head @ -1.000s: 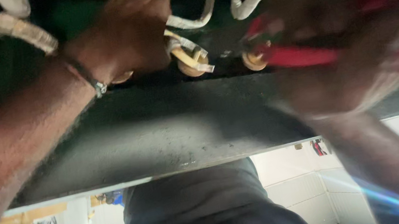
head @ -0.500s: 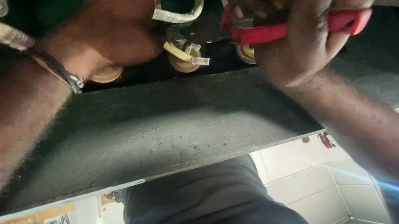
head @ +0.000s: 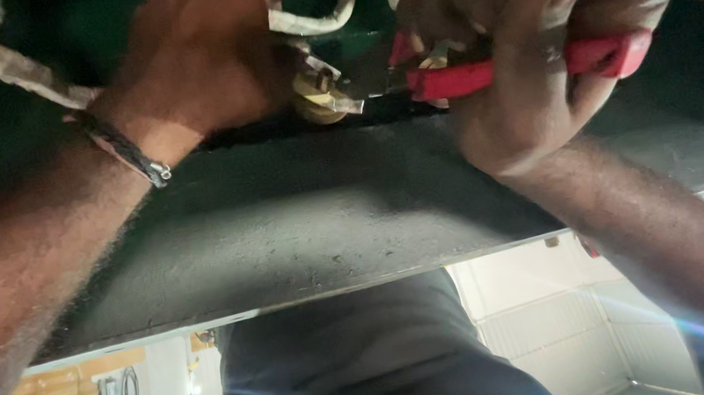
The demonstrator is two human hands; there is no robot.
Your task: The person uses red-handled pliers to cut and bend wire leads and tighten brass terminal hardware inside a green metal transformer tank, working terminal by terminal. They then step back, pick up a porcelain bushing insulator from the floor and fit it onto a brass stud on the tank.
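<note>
We clench our right hand [head: 537,52] around the red-handled pliers [head: 521,69], their nose at the brass terminal [head: 318,96] on the dark panel [head: 327,221], while our left hand [head: 204,55] pinches that terminal's taped wire [head: 313,18], the joint apparently not yet finished.

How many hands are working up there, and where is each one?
2. The left hand is at upper left, by a brass-coloured fitting. The right hand is at upper right, gripping red-handled pliers. Others may be hidden beyond the frame.
</note>
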